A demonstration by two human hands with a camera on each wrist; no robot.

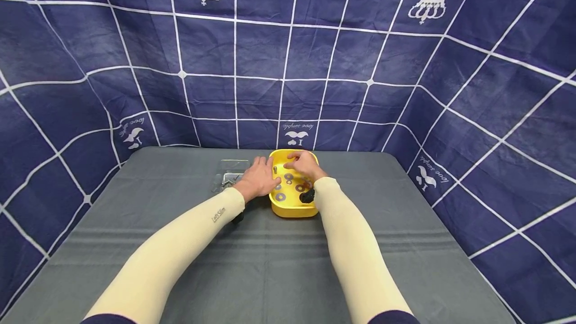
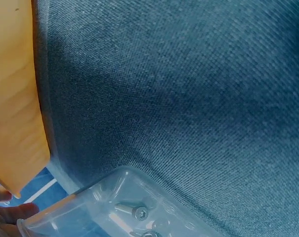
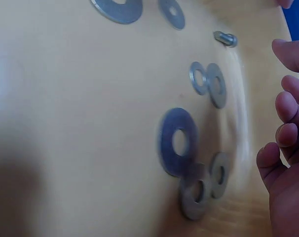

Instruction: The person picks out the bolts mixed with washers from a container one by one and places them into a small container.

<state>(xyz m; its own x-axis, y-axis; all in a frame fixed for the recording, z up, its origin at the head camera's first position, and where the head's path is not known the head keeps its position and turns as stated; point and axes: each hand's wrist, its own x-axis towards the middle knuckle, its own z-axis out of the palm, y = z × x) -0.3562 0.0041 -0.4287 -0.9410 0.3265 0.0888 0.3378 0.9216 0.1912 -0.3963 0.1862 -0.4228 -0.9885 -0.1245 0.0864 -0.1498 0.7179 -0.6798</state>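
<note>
A yellow bin [image 1: 294,212] stands on the grey table, with several flat metal washers [image 3: 178,140] and one short bolt [image 3: 225,38] on its floor. My left hand [image 1: 258,179] lies along the bin's left rim, fingers extended and thumb reaching over the edge. My right hand [image 1: 306,165] hovers inside the bin near its far end, fingers loosely bent. Nothing shows between these fingers [image 3: 287,106] in the right wrist view; the washers lie beside them. Just left of the bin, partly behind my left hand, sits a clear plastic box [image 2: 125,185] holding several bolts [image 2: 141,213].
A clear lid-like piece [image 1: 235,165] lies at the far side of the clear box. Blue cloth with white lines [image 1: 288,54] hangs behind and beside the table [image 1: 265,274]. A black wrist strap [image 1: 308,196] overlaps the bin's right side.
</note>
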